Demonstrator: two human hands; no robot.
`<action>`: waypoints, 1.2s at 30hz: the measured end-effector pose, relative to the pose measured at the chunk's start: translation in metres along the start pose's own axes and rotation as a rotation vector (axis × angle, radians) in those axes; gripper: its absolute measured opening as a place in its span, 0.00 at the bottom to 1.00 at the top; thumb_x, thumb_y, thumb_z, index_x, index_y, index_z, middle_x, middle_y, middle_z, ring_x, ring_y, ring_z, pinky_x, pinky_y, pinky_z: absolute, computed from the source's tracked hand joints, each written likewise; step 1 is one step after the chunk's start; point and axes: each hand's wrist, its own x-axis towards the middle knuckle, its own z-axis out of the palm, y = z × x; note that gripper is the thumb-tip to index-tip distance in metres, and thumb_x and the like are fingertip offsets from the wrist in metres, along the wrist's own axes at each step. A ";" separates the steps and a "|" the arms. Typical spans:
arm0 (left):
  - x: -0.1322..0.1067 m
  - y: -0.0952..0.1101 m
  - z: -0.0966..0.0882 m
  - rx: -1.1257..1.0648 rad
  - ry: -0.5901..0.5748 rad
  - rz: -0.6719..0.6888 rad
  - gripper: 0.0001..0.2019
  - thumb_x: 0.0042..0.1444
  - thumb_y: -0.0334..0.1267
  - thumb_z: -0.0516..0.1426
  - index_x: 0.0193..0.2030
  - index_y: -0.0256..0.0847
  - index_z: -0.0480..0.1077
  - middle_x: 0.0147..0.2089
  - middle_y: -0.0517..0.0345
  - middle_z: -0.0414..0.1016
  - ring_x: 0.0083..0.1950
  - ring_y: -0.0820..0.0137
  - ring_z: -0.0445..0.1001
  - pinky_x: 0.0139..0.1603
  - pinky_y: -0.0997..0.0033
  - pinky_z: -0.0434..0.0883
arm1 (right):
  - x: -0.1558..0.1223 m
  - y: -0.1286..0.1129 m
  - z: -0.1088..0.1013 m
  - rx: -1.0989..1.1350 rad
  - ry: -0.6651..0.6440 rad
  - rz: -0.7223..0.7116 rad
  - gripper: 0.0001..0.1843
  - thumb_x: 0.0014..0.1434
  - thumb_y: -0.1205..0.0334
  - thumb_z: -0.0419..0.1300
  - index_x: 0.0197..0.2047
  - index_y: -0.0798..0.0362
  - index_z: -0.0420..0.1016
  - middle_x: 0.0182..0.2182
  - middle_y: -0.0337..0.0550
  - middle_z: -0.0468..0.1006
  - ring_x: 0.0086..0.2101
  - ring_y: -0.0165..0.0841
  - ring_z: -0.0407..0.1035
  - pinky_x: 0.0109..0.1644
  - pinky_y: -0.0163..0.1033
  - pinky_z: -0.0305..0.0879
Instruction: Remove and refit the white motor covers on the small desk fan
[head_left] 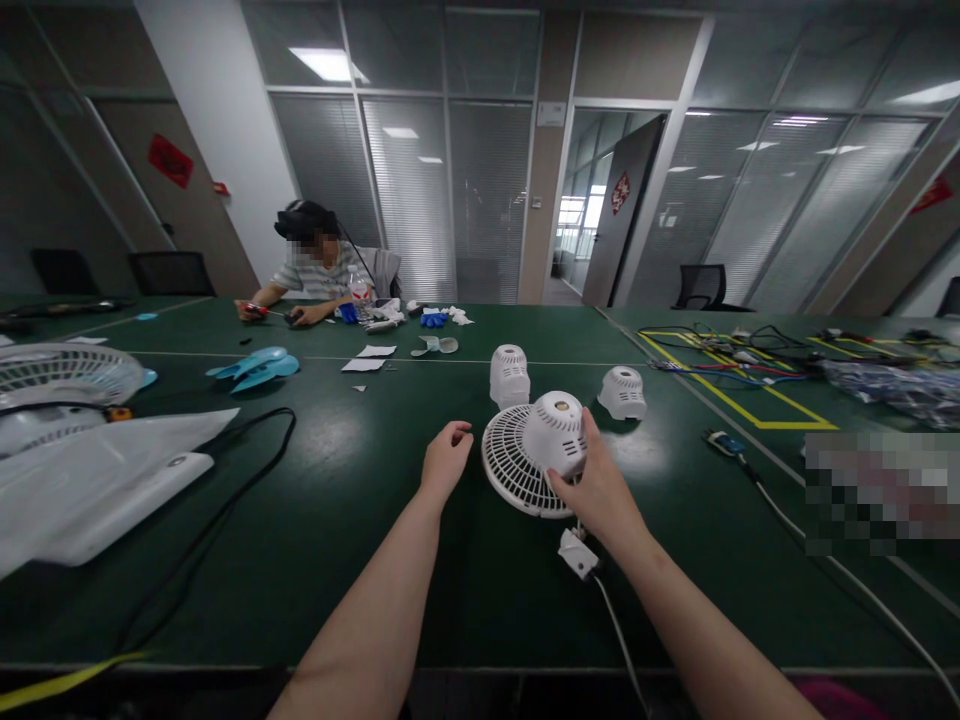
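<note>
My right hand [600, 490] is closed around a white vented fan motor housing [556, 430], thumb in front and fingers along its right side. The housing stands over the back of a round white fan grille [517, 475]. Below it hangs a small white box-like part [577, 553] with a cable leading to the table's front edge. My left hand [446, 460] is just left of the grille, apart from it, fingers curled together with nothing visible in them. Behind the grille stands a second white housing [510, 375]; a third, lower white cover [622, 393] sits to the right.
On the left lie a large fan grille [82, 370], white panels [112, 480] and light-blue fan blades [259, 368]. A black cable curves beside them. To the right are a USB-type plug [724, 443] and tangled wires. Across the green table [360, 600] sits a person [322, 260] handling tools.
</note>
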 end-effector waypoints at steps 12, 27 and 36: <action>-0.002 0.000 0.000 0.132 -0.112 0.032 0.12 0.59 0.41 0.53 0.47 0.48 0.73 0.47 0.56 0.77 0.47 0.64 0.75 0.47 0.66 0.70 | -0.017 0.136 -0.098 -0.257 0.250 0.252 0.60 0.46 0.45 0.64 0.71 0.57 0.37 0.62 0.62 0.60 0.55 0.52 0.64 0.53 0.52 0.65; -0.007 0.007 -0.003 0.158 -0.152 0.008 0.13 0.60 0.41 0.52 0.50 0.49 0.72 0.50 0.56 0.76 0.50 0.62 0.74 0.44 0.65 0.71 | 0.007 0.101 -0.118 -0.434 0.504 0.113 0.45 0.57 0.45 0.55 0.70 0.60 0.45 0.61 0.62 0.61 0.60 0.53 0.57 0.63 0.54 0.52; -0.004 0.009 -0.003 0.194 -0.166 -0.016 0.13 0.60 0.41 0.53 0.49 0.49 0.72 0.50 0.57 0.76 0.50 0.64 0.74 0.45 0.68 0.69 | 0.130 0.071 -0.068 -0.184 0.406 0.058 0.48 0.51 0.56 0.60 0.69 0.58 0.42 0.64 0.59 0.56 0.62 0.48 0.52 0.64 0.53 0.51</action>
